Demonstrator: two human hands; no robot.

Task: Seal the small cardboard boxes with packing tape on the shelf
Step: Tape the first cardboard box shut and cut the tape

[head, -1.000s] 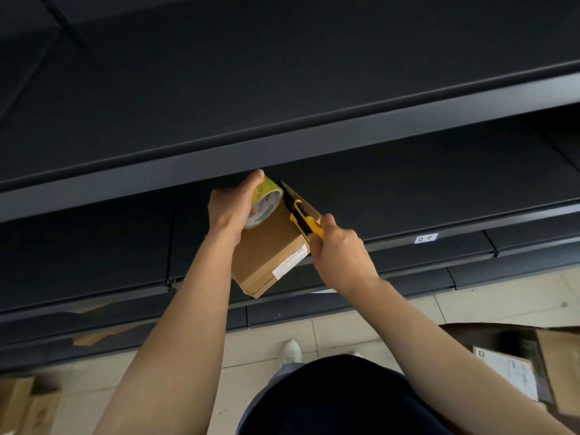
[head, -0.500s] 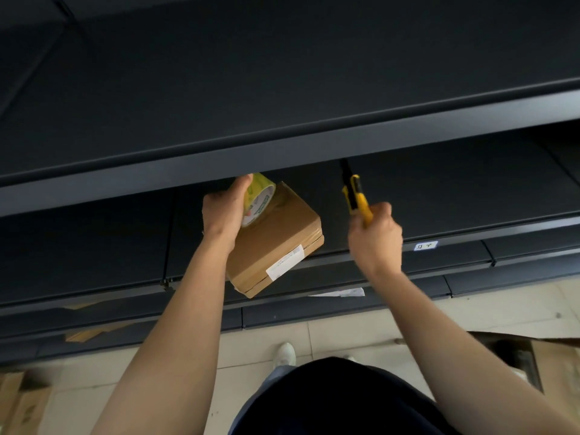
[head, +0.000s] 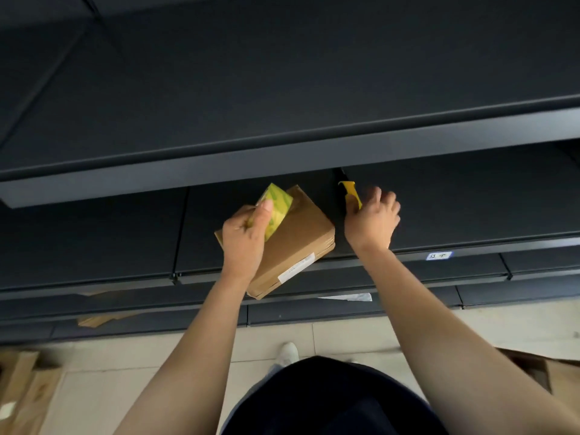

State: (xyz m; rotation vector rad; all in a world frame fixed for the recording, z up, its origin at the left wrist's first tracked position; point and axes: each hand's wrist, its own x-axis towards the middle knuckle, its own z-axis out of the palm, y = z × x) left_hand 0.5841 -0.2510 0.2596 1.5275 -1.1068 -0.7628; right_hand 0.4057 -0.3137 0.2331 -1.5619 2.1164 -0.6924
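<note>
Cardboard box lies on the dark shelf, its near corner hanging past the front edge under my left hand, which is curled round the tape roll. My right hand pinches the yellow cutter just beside it. Lifting off carelessly could tip the box floorward. Its flaps are shut, contents hidden; I can't see inside the floor carton either.

Right hand blurred, covering most of the yellow knife; its tip vanishes behind the upper shelf. Left hand hides part of the tape roll and a corner of the box. The label is too small to read.
</note>
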